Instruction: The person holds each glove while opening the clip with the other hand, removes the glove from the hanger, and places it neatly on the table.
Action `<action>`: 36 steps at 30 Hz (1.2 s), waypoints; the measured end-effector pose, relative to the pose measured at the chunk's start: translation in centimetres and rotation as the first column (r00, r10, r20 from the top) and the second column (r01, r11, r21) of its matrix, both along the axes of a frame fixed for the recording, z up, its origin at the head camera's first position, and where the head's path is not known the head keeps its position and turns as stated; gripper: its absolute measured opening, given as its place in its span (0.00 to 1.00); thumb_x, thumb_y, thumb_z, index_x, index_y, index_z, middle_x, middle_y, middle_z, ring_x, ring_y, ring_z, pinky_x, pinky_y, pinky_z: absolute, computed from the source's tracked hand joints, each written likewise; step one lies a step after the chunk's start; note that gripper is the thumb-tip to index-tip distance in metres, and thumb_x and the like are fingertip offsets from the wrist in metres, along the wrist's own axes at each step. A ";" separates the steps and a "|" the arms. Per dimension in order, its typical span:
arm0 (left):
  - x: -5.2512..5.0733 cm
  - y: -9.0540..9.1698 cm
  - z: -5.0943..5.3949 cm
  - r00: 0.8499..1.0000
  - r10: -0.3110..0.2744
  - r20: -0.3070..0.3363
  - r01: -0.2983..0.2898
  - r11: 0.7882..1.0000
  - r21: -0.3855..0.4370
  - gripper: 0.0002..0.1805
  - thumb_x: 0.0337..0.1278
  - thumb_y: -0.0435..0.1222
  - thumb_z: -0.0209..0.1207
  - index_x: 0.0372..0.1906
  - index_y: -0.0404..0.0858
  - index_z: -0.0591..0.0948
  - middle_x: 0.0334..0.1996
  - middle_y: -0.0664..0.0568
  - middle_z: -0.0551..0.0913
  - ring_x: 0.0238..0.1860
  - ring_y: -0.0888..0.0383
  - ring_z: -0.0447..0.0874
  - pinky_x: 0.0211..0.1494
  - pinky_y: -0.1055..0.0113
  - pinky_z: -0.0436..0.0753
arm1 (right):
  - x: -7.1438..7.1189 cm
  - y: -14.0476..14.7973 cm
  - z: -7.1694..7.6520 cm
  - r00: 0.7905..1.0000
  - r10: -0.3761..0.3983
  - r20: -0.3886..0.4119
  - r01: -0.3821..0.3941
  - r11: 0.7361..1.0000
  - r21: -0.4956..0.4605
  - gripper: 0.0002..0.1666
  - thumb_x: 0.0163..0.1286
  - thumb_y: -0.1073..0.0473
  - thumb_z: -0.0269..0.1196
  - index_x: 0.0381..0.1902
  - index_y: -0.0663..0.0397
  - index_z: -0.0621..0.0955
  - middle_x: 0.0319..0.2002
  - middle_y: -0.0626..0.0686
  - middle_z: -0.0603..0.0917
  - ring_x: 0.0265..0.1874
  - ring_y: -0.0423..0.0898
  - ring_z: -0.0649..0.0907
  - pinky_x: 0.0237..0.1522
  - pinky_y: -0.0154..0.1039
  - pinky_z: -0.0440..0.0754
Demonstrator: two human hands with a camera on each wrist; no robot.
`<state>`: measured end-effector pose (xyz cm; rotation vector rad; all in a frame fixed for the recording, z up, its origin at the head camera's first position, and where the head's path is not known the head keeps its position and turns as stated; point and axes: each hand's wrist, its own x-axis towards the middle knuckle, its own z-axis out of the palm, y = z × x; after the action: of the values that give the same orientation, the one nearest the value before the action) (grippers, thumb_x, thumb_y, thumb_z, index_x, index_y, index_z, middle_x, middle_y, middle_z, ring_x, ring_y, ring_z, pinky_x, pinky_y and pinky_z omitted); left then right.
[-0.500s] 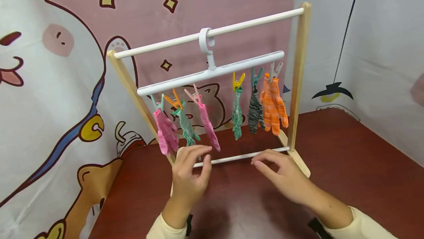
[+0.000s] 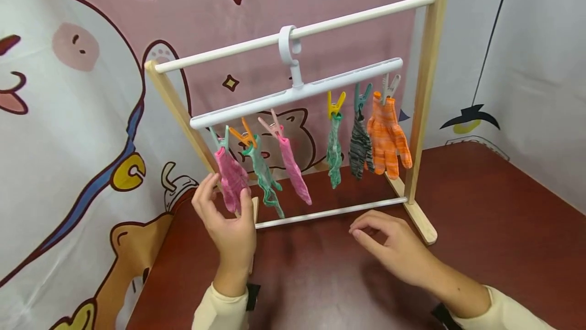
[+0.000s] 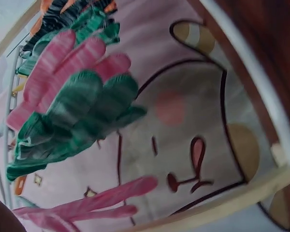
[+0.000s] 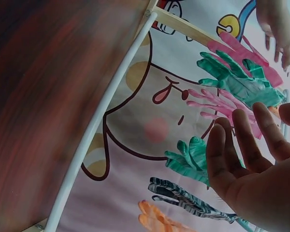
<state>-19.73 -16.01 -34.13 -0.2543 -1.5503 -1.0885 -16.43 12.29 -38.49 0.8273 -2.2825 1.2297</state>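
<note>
Only the right wrist view is clearly showing the separate fingers of the right hand (image 4: pixel 256 186), relaxed and empty. The left hand (image 2: pixel 231 228) is loosely flanking a pink glove (image 2: pixel 232 171), fingers perhaps touching. Six clothespins (image 2: pixel 335 109) are holding gloves (image 2: pixel 388 137) beneath one hanger (image 2: pixel 265 102): two pink, two green, one gray-black, one orange.

Widest gap: inner pink glove (image 2: pixel 294 170) to yellow-clipped green glove (image 2: pixel 334 149) | low bar (image 2: pixel 320 215) crosses beneath | tight right: dark glove (image 2: pixel 360 147), orange glove (image 2: pixel 385 131), right post (image 2: pixel 424 91) | left: outer pink glove (image 2: pixel 232 173), left post (image 2: pixel 171 96) | desk (image 2: pixel 306 269) open between hands
</note>
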 end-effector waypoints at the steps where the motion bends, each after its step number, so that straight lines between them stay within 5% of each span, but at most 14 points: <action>1: -0.2 0.0 0.1 1.000 -0.009 0.029 0.009 1.000 0.014 0.31 0.53 0.27 0.67 0.64 0.34 0.72 0.63 0.39 0.70 0.66 0.54 0.65 0.65 0.64 0.66 | 0.0 -0.1 0.1 1.000 0.008 -0.011 -0.008 1.000 -0.007 0.11 0.68 0.61 0.66 0.37 0.34 0.83 0.36 0.41 0.86 0.38 0.32 0.82 0.41 0.29 0.78; 11: -0.5 -0.6 0.0 0.964 -0.123 0.237 0.089 0.985 0.148 0.34 0.57 0.27 0.64 0.69 0.40 0.69 0.62 0.47 0.74 0.63 0.56 0.72 0.64 0.63 0.73 | -0.2 0.0 0.2 0.999 0.022 -0.030 -0.022 1.000 -0.004 0.14 0.66 0.65 0.67 0.37 0.36 0.84 0.38 0.38 0.84 0.36 0.32 0.82 0.39 0.29 0.80; 21: -0.1 -0.2 0.0 0.935 -0.186 0.303 0.124 0.969 0.215 0.31 0.56 0.27 0.65 0.65 0.40 0.71 0.53 0.46 0.79 0.51 0.57 0.75 0.50 0.66 0.74 | -0.3 0.8 0.5 1.000 -0.010 -0.010 0.010 1.000 0.021 0.15 0.66 0.67 0.67 0.38 0.36 0.84 0.38 0.40 0.85 0.37 0.31 0.81 0.34 0.28 0.79; 28: 0.0 0.1 -0.3 0.883 -0.222 0.413 0.141 0.966 0.216 0.36 0.56 0.29 0.65 0.70 0.44 0.67 0.56 0.45 0.78 0.51 0.55 0.75 0.50 0.66 0.74 | -0.3 0.8 0.3 0.999 -0.029 -0.039 0.030 0.999 0.033 0.16 0.65 0.68 0.67 0.38 0.36 0.84 0.38 0.39 0.85 0.37 0.31 0.81 0.35 0.31 0.80; 36: 0.6 1.1 -0.3 0.907 -0.226 0.356 0.159 0.965 0.210 0.27 0.58 0.26 0.61 0.63 0.35 0.71 0.43 0.45 0.79 0.42 0.58 0.77 0.40 0.75 0.78 | -0.2 0.7 0.2 0.998 -0.040 -0.043 0.042 0.998 0.053 0.16 0.64 0.67 0.67 0.39 0.35 0.83 0.38 0.36 0.84 0.38 0.31 0.81 0.34 0.29 0.79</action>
<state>-19.14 -14.96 -34.40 -0.0783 -1.7811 -1.4911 -16.62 12.96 -38.28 0.8133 -2.2972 1.1270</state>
